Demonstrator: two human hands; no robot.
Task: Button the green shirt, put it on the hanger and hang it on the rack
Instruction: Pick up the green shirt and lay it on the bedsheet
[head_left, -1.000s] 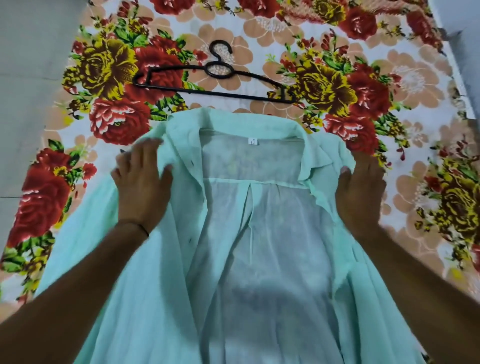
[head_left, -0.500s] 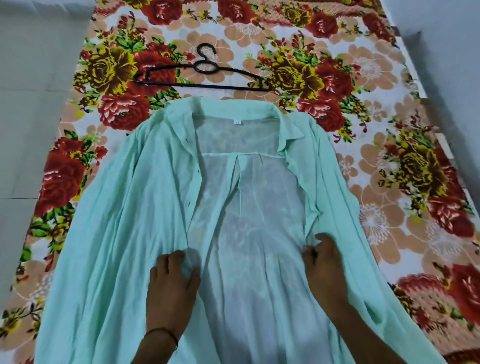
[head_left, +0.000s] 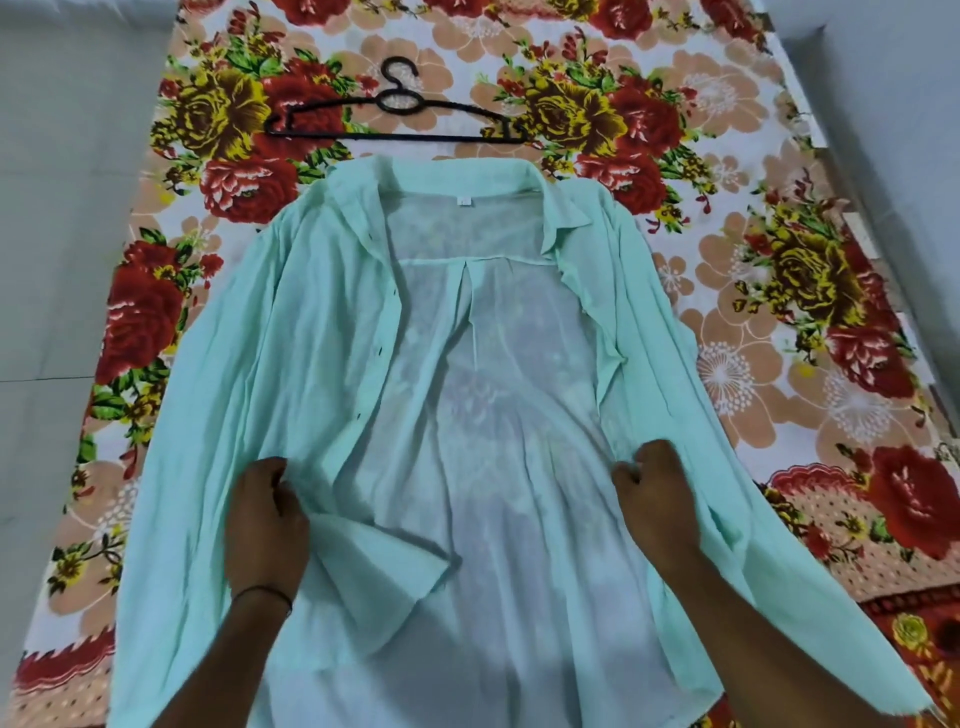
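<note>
The pale green shirt (head_left: 291, 364) lies face up and unbuttoned on a floral bedsheet, collar away from me, both front panels spread apart. My left hand (head_left: 266, 525) pinches the left front panel's edge low down, and a flap of it is folded inward. My right hand (head_left: 657, 499) grips the right front panel's edge at about the same height. A black hanger (head_left: 397, 117) lies flat on the sheet just beyond the collar, untouched. No rack is in view.
The floral bedsheet (head_left: 779, 291) covers a mattress on a grey tiled floor (head_left: 62, 234). Bare floor also runs along the right side (head_left: 904, 130). Shirt sleeves spread out to both sides over the sheet.
Both hands slid from the shoulders down along the front panels toward me, then closed on the panel edges. The left panel's lower edge is now folded inward.
</note>
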